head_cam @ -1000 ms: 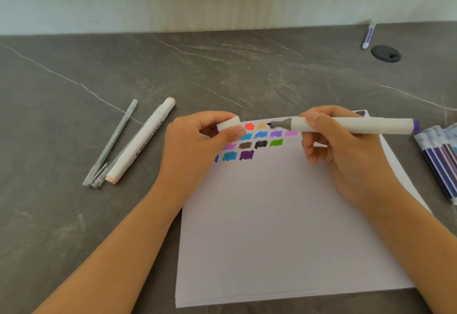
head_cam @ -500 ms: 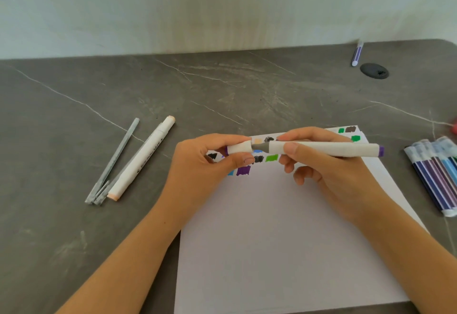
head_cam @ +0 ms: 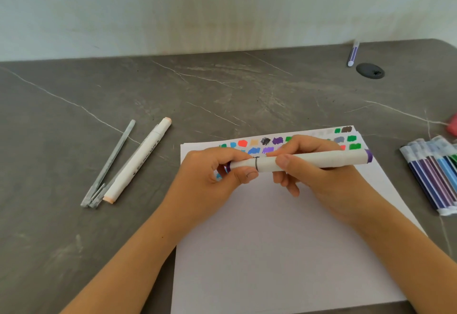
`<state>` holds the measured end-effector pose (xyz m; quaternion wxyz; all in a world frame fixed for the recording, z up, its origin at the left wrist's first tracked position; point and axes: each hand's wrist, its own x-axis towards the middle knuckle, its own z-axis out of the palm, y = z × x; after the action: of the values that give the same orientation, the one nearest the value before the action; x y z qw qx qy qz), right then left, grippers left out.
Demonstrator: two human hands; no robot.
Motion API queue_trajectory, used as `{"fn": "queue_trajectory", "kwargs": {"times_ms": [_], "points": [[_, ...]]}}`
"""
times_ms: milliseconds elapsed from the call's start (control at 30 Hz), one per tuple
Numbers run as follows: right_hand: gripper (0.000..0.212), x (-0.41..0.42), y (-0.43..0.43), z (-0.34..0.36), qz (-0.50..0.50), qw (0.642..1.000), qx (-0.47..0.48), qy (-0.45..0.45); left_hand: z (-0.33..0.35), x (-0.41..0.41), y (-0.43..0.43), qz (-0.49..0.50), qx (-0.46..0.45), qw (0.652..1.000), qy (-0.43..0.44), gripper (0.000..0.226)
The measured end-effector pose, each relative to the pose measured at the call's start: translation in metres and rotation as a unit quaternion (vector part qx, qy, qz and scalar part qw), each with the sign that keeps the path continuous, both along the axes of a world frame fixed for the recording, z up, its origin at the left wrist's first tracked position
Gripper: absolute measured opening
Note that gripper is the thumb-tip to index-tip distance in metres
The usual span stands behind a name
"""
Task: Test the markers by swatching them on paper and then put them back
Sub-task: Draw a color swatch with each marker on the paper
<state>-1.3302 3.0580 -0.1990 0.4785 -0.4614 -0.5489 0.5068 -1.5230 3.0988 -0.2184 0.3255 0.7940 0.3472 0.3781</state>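
Observation:
A white marker (head_cam: 321,160) with purple ends lies level above the white paper (head_cam: 284,239), held by both hands. My right hand (head_cam: 321,180) grips its barrel between thumb and fingers. My left hand (head_cam: 212,177) pinches the white cap (head_cam: 243,165), which sits on the marker's left end with a thin dark seam showing. Rows of colour swatches (head_cam: 267,144) run along the paper's far edge, partly hidden by my hands.
A white marker with peach ends (head_cam: 138,162) and grey pens (head_cam: 108,165) lie on the grey table (head_cam: 74,239) to the left. A pack of slim markers (head_cam: 432,177) lies at the right, a red thing (head_cam: 452,126) beyond it. A purple pen (head_cam: 353,53) and black grommet (head_cam: 370,70) sit far right.
The marker's grey tip was bare a second ago. My hands came together and the cap slid over the tip, so cap and barrel now meet.

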Motion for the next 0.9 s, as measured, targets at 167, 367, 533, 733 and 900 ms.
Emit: {"fn": "queue_trajectory", "kwargs": {"times_ms": [167, 367, 533, 733, 900], "points": [[0.014, -0.002, 0.000, -0.004, -0.003, 1.000, 0.025, -0.003, 0.003, 0.001, -0.004, 0.003, 0.022, 1.000, -0.008, 0.003], [0.023, -0.004, 0.002, -0.007, -0.020, 0.999, 0.029, 0.032, 0.004, 0.004, -0.007, 0.049, 0.129, 0.990, 0.018, 0.027], [0.024, -0.006, 0.004, -0.007, -0.064, 0.998, 0.004, 0.021, 0.001, 0.006, 0.000, 0.044, 0.112, 0.993, 0.000, 0.025], [0.023, 0.008, 0.007, 0.001, -0.110, 0.991, -0.025, 0.079, -0.008, 0.002, 0.007, 0.088, 0.104, 0.991, -0.002, 0.030], [0.019, 0.026, 0.008, 0.007, -0.102, 0.994, 0.012, -0.022, -0.006, -0.009, 0.015, 0.097, 0.094, 0.991, -0.008, 0.020]]}}
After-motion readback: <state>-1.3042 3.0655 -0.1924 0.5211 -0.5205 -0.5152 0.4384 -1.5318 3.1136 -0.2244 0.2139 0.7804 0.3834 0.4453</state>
